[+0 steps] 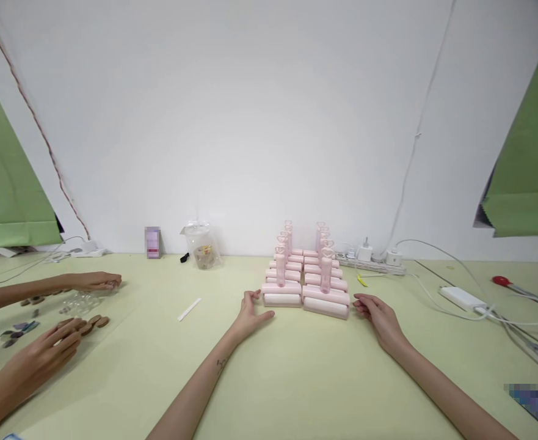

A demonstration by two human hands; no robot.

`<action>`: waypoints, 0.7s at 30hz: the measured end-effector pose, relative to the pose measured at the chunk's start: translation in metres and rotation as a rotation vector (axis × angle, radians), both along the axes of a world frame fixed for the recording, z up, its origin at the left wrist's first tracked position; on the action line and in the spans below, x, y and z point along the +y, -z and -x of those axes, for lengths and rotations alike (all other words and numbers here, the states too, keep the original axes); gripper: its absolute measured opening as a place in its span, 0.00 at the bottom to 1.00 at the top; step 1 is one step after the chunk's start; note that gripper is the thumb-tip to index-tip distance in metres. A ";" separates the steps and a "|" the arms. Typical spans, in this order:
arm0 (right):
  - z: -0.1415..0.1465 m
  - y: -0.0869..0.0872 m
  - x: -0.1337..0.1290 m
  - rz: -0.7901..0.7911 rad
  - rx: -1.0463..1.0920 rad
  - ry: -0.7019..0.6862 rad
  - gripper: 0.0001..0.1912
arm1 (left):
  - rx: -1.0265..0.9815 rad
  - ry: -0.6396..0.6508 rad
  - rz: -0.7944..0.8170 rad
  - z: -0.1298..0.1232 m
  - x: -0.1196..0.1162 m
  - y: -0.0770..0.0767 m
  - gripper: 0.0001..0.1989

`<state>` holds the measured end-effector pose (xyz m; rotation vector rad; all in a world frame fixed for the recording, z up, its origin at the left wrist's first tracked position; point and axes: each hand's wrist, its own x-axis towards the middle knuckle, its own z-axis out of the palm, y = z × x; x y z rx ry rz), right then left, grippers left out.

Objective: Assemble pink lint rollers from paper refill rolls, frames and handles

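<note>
Several pink lint rollers stand close together in two columns, their handles pointing up with loops at the top. Closest to me are the front left lint roller (281, 294) and the front right lint roller (326, 304). Beside the left end of the front left one is my left hand (251, 315), thumb and fingers spread, holding nothing. My right hand (378, 315) rests by the right end of the front right one, fingers stretched out and nothing visible in them. Whether any fingertip touches a roller, I cannot tell.
Another person's hands (51, 351) handle brown discs (97, 321) and clear pieces at left. A bagged cup (202, 247) stands near the wall; a white strip (189, 309) lies nearer. To the right are a power strip (378, 264), a white adapter (461, 298), cables and red-handled scissors (502, 281).
</note>
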<state>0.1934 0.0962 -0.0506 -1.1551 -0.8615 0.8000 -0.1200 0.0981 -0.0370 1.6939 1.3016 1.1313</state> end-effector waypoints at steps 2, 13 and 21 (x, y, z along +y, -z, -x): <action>0.000 -0.001 0.000 0.000 -0.001 0.000 0.14 | 0.025 0.015 -0.017 0.000 0.002 0.003 0.28; 0.002 -0.003 -0.003 -0.005 -0.033 0.016 0.14 | 0.055 0.035 -0.060 0.000 0.004 0.006 0.30; 0.004 -0.006 -0.004 -0.023 -0.115 0.045 0.15 | 0.108 0.066 -0.037 0.000 -0.004 -0.001 0.21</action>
